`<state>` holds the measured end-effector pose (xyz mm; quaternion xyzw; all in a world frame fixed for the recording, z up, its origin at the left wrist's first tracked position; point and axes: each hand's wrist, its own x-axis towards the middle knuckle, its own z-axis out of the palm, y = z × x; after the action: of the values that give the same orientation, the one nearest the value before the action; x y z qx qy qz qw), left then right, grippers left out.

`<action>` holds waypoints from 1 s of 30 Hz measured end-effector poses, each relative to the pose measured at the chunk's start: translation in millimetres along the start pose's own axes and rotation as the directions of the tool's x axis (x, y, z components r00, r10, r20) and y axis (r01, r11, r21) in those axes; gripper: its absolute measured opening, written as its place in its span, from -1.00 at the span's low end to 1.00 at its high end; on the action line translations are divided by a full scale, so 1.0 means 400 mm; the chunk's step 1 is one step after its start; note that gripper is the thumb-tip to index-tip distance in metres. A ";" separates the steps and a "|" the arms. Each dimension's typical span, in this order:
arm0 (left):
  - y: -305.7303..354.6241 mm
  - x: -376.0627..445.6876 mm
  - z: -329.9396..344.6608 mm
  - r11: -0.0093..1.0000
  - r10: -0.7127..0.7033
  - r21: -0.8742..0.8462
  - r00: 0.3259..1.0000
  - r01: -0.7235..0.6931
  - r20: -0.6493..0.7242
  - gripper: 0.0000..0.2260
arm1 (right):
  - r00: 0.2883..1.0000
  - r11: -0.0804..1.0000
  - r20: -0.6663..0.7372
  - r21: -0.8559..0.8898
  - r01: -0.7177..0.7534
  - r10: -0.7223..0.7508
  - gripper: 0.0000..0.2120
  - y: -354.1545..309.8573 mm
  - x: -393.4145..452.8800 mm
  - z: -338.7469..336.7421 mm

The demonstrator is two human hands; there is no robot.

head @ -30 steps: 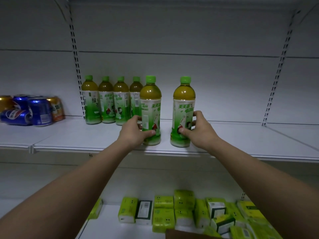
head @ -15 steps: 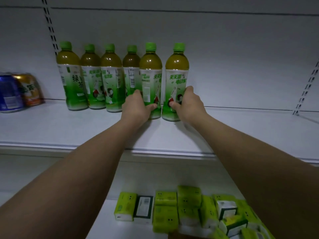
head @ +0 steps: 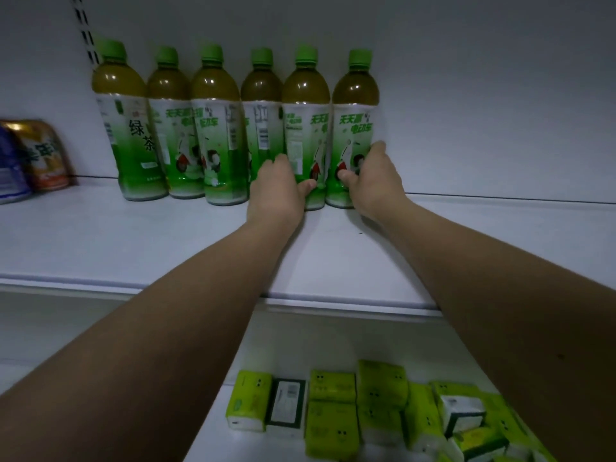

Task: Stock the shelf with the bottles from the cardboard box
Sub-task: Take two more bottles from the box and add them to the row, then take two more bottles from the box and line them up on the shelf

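Note:
Several green-capped tea bottles stand in a row at the back of the white shelf (head: pixel 140 248). My left hand (head: pixel 278 191) grips the lower part of the second bottle from the right (head: pixel 305 105). Around the base of the rightmost bottle (head: pixel 355 108) my right hand (head: pixel 373 180) is closed. Both held bottles stand upright on the shelf, close against the row. The leftmost bottle (head: pixel 125 121) stands beside a slotted upright. The cardboard box is out of view.
Drink cans (head: pixel 36 155) sit at the shelf's left end. On the lower shelf lie several green tissue packs (head: pixel 333 408). The shelf surface right of the bottles is bare white, with the back wall right behind the row.
Both hands have pushed their two bottles from the shelf's front to the back, into line with the row. The view has moved closer and to the left.

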<state>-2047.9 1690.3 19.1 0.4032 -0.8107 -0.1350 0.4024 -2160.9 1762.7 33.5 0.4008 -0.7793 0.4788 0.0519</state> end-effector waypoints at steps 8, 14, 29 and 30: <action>0.019 -0.087 -0.065 0.979 0.081 0.181 0.995 -0.090 0.054 -0.61 | 0.924 0.965 0.373 -0.261 0.018 0.084 -0.45 0.007 -0.123 -0.113; 0.049 -0.180 -0.153 0.950 -0.004 0.300 0.958 -0.086 0.286 -0.46 | 0.883 0.946 0.453 -0.323 0.036 0.121 -0.63 -0.059 -0.208 -0.243; 0.169 -0.579 -0.299 0.985 0.167 -0.094 0.939 -0.145 0.301 -0.75 | 0.767 0.932 0.628 -0.343 0.119 0.133 -0.69 -0.133 -0.561 -0.470; 0.154 -0.615 -0.283 0.984 0.142 -0.147 0.943 -0.101 0.302 -0.77 | 0.758 0.932 0.636 -0.344 0.111 0.145 -0.70 -0.104 -0.593 -0.464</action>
<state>-1908.9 1929.1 -8.6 0.2990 -0.8770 -0.2238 0.3021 -2029.4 2036.0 51.9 0.5183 -0.8262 0.1579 -0.1544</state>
